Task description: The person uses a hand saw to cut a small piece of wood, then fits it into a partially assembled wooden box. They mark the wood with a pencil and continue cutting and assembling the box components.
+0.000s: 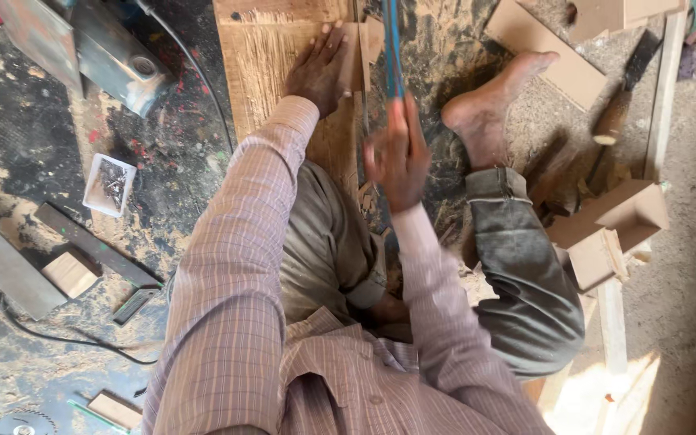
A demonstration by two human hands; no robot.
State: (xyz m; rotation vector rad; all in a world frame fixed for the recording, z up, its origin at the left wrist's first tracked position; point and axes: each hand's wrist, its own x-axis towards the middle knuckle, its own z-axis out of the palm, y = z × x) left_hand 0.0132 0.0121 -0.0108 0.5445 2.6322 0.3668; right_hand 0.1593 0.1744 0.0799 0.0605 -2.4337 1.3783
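Note:
A wooden board (271,56) lies on the floor in front of me. My left hand (321,68) presses flat on its right part, fingers spread. Blurred by motion, my right hand (397,153) is closed around the handle of a hand saw (393,44), whose blue blade runs upward along the board's right edge. Sawdust covers the dark floor around the cut. My bare right foot (489,105) rests just to the right of the saw.
A chisel with a wooden handle (622,97) and several wood offcuts (618,221) lie at the right. A power tool (98,48) with a cable sits upper left. A small white box (109,184), a metal square (98,250) and a circular saw blade (22,423) lie at the left.

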